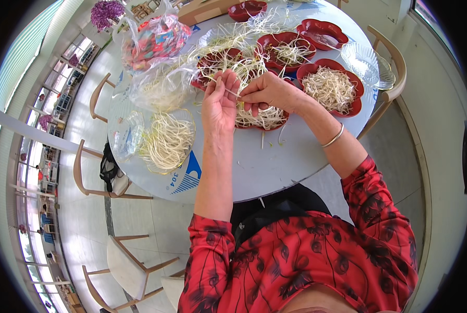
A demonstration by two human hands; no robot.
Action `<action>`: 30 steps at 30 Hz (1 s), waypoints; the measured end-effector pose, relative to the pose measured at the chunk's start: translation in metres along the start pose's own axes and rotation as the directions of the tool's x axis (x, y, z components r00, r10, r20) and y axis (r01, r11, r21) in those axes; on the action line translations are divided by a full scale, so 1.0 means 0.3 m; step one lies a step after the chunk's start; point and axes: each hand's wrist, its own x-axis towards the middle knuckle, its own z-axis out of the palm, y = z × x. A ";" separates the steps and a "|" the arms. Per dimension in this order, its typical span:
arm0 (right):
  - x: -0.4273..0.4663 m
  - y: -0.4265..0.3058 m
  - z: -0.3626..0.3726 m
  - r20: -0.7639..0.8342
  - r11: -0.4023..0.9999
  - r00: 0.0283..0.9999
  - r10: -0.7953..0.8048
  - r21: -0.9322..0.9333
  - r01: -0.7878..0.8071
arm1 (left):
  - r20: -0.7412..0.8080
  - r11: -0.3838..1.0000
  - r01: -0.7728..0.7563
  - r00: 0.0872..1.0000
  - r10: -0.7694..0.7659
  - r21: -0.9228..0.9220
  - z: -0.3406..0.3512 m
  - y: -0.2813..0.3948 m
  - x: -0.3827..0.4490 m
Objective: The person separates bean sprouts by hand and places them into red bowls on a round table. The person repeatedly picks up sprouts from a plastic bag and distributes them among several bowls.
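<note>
A single bean sprout (230, 92) stretches between my two hands. My left hand (221, 98), palm up, pinches one end with thumb and finger. The other end is between the thumb and fingertips of my right hand (266, 93). Under and behind my hands lie red lobed bowls full of long sprouts, one heaped with trimmed-looking sprouts (266, 118). Right of my right hand, a red bowl (359, 102) holds short pale sprouts. To the left, a clear dish with a yellowish rim (193, 143) carries long sprouts. Farther back, another red bowl (311, 58) has some sprouts in it.
Clear plastic bags (155, 84) and a bag of colourful wrapped items (155, 41) occupy the back left of the round table (257, 168). Clear dishes (360, 64) stand at right, another (128, 135) at left. Wooden chairs (399, 64) surround the table. Sprout scraps lie near the front.
</note>
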 end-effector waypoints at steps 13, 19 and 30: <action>-0.017 -0.018 0.026 -0.002 0.992 0.999 0.054 0.115 -0.053 | -0.062 1.000 0.005 0.998 -0.007 -0.029 -0.003 0.004 -0.010; -0.023 -0.020 0.017 0.049 0.974 0.997 0.051 0.217 -0.061 | -0.025 0.999 -0.001 1.000 0.000 -0.051 -0.003 -0.014 -0.005; -0.013 -0.016 0.027 -0.030 0.971 0.995 0.100 0.220 -0.091 | -0.008 0.997 -0.007 1.000 0.007 -0.081 -0.018 -0.015 0.007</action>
